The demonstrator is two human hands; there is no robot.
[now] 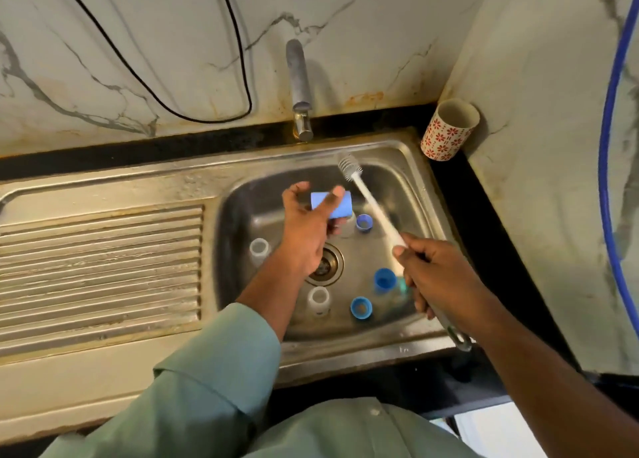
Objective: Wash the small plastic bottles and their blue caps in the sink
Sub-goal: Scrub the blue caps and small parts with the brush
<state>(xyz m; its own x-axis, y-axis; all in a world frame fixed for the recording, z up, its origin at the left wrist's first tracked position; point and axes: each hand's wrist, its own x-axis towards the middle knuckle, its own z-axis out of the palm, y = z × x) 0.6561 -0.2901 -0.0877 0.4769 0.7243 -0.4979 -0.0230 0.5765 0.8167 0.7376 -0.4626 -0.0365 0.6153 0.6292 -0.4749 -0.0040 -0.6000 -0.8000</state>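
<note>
My left hand [306, 227] holds a light blue cylindrical piece [340, 204] over the steel sink basin [242, 215], thumb and fingers around it. My right hand [437, 277] grips the handle of a white bottle brush [366, 201]; its bristle head points up toward the back of the basin. On the basin floor stand two small clear plastic bottles, one [259, 250] at the left and one [318, 298] near the drain. Blue caps lie open side up at the back [364, 222], right [384, 279] and front [361, 307].
A grey tap [299, 87] rises behind the sink. The ribbed draining board [100, 271] lies to the left. A cup with red flowers [447, 130] stands on the dark counter at the back right corner. A black cable and a blue hose hang on the marble walls.
</note>
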